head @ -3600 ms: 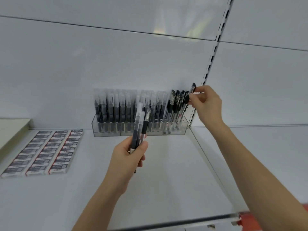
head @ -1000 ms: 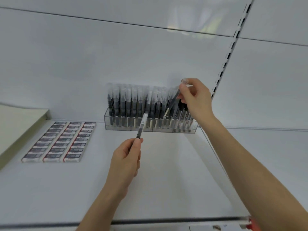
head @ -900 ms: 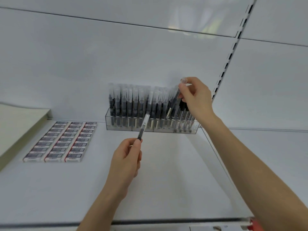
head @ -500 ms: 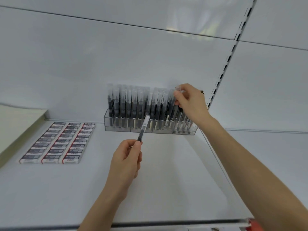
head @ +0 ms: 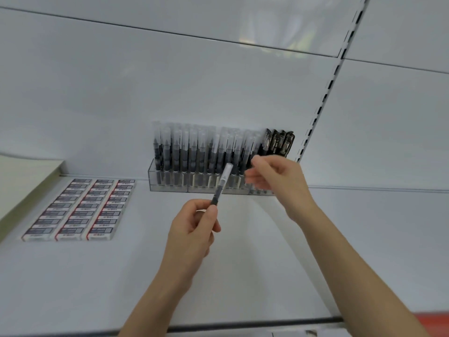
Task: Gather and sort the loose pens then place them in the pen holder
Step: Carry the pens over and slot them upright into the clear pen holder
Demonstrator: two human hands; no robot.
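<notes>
A clear acrylic pen holder (head: pixel 170 187) stands against the back wall of a white shelf. It holds several upright clear-capped pens (head: pixel 194 147) and, at its right end, black-capped pens (head: pixel 279 142). My left hand (head: pixel 192 229) pinches one clear-capped pen (head: pixel 221 183) by its lower end, tip tilted up and right, in front of the holder. My right hand (head: pixel 277 181) hovers blurred just right of that pen's cap, fingers apart and holding nothing, and it hides the holder's right lower part.
Three rows of small boxed erasers (head: pixel 80 210) lie flat on the shelf (head: pixel 73 276) at the left. A pale sloped panel (head: pixel 21 178) sits at the far left. A slotted upright (head: pixel 323 98) runs up the back wall on the right.
My right hand has let go of the pen it set into the holder and come down and forward towards the pen in my left hand. The left hand has stayed put.
</notes>
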